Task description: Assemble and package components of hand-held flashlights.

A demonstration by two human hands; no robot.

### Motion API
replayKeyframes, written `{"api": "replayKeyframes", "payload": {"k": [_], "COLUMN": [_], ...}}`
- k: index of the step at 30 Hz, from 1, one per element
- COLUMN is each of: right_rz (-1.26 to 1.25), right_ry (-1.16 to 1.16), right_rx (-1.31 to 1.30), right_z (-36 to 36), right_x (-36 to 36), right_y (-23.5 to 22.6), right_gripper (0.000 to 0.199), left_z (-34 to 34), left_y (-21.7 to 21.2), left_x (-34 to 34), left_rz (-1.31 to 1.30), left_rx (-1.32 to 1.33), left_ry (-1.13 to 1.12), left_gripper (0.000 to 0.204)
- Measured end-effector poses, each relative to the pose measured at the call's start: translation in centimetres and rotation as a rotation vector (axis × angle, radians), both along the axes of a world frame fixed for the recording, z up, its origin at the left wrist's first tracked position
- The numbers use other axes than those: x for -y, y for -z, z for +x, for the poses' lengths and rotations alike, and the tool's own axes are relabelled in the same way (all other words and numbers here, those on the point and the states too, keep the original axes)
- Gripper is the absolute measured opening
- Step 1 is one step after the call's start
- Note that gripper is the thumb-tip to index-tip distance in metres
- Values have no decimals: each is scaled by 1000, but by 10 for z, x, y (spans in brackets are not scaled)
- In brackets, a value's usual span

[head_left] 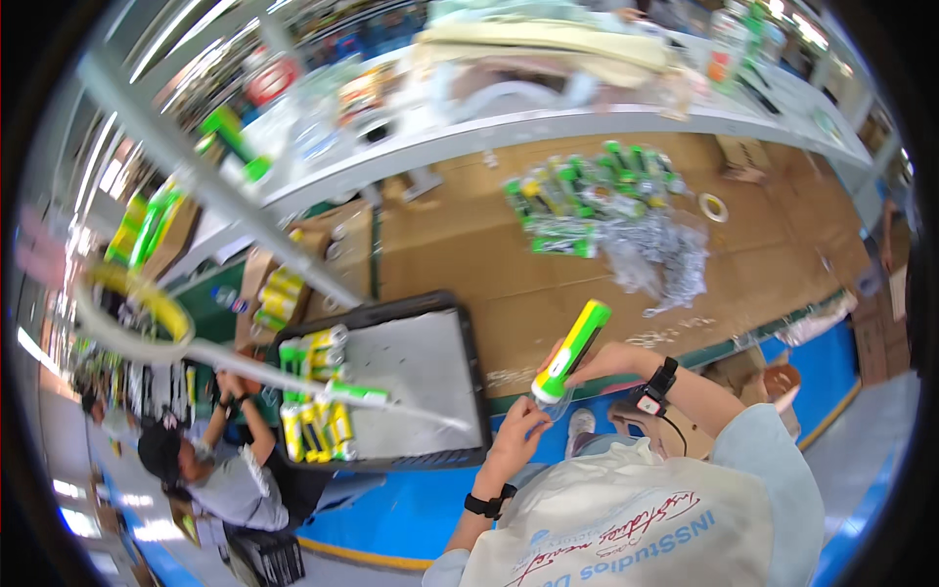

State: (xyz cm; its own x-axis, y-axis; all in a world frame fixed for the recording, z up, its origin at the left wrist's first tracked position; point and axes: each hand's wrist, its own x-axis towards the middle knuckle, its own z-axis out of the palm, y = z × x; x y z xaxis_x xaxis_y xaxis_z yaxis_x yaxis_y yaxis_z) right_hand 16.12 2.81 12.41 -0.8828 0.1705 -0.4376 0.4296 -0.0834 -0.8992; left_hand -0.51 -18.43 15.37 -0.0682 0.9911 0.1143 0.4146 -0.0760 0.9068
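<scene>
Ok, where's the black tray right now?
In the head view, the black tray sits left of centre, left of the person's left hand, holding yellow-and-green pieces.

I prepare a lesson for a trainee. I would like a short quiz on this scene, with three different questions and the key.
1. True or false: the right hand holds a green-and-yellow flashlight.
2. What lies against the heap of green items on the cardboard-covered bench?
A) a hammer
B) a clear plastic bag
C) a kettle
3. Fill in: the black-rimmed tray is on the person's ___ side.

Key: 1. True; 2. B; 3. left.
</scene>
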Motion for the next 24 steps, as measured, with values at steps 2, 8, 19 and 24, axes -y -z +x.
{"api": "replayKeyframes", "payload": {"k": [2, 8, 19, 24], "right_rz": [148, 1264, 1351, 1442], "right_ry": [25, -78, -235, 367], "right_rx": [-177, 129, 661, 285], "right_z": [32, 126, 125, 152], "right_x": [1, -4, -28, -92], "right_y": [-10, 17, 94, 119], "right_gripper": [42, 25, 26, 35], "left_z": [25, 86, 97, 51], "left_y": [1, 18, 63, 117], "left_x": [-26, -97, -161, -170], "left_rz": [7, 63, -6, -15], "left_rx": [-17, -150, -338, -368], "left_ry": [36, 236, 268, 288], "left_gripper": [9, 12, 14, 10]}}
